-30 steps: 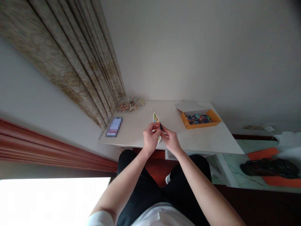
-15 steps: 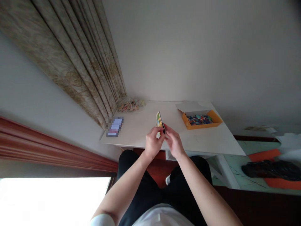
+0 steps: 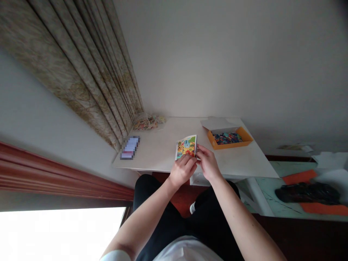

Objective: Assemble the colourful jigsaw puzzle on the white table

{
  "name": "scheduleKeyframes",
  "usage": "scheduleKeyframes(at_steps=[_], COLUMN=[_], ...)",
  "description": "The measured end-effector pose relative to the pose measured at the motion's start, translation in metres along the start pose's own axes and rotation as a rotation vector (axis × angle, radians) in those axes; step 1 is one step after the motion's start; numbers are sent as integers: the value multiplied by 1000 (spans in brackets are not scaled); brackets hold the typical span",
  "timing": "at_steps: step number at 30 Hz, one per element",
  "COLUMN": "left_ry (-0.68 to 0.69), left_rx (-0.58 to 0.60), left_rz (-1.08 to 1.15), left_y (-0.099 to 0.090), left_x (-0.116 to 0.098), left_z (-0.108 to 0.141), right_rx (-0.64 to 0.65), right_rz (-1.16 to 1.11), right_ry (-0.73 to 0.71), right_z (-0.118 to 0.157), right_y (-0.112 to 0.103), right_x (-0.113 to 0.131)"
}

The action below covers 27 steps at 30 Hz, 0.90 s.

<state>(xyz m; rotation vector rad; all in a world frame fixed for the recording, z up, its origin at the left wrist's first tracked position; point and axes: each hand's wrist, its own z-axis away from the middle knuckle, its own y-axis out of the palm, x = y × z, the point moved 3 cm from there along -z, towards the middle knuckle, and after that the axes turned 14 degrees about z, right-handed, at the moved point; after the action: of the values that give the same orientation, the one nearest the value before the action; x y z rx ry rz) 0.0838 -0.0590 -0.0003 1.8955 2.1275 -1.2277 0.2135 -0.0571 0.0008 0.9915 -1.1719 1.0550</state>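
A small card with a bright picture in yellow, green, blue and red is held up over the near part of the table. Its printed face is turned toward me. My left hand is closed over the card's lower edge, fingers across the front. At the lower right edge, my right hand pinches it with bent fingers. Whether it is one card or several layers, I cannot tell. To the right stands an open yellow box holding many small colourful pieces.
The white table meets the wall at the back. A phone lies at its left, a clear bag of small pieces in the back left corner by the curtain. A black object lies on a lower surface at right.
The card has turned from nearly edge-on to face me, its picture now showing. My left hand has moved down slightly and lies across its lower edge.
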Motion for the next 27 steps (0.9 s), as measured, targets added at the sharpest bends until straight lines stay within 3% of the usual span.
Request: scheduleKeyframes(at_steps=[3, 5, 7, 10, 12, 15, 20, 24, 27], left_ry=[-8, -32, -116, -373, -536, -627, -622, -641, -686], left_rx=[27, -24, -164, -430, -519, -551, -559, -560, -633], left_rz=[53, 119, 182, 274, 389, 547, 563, 587, 594], left_y=[4, 4, 3, 3, 7, 12, 13, 15, 16], left_x=[-1, -3, -5, -2, 2, 9, 21, 25, 25], left_z=[5, 6, 5, 1, -3, -7, 3, 13, 16], right_rx=[-45, -91, -141, -230, -276, -302, -362, -339, -302], right_rz=[7, 39, 105, 246, 335, 436, 489, 539, 577], right_ry=[17, 7, -50, -208, -294, -381, -519, -571, -609], right_z=[-2, -3, -2, 2, 8, 14, 18, 19, 20], right_y=[-5, -8, -9, -7, -3, 5, 13, 13, 13], right_x=[-7, -13, -16, -17, -16, -17, -27, -41, -50])
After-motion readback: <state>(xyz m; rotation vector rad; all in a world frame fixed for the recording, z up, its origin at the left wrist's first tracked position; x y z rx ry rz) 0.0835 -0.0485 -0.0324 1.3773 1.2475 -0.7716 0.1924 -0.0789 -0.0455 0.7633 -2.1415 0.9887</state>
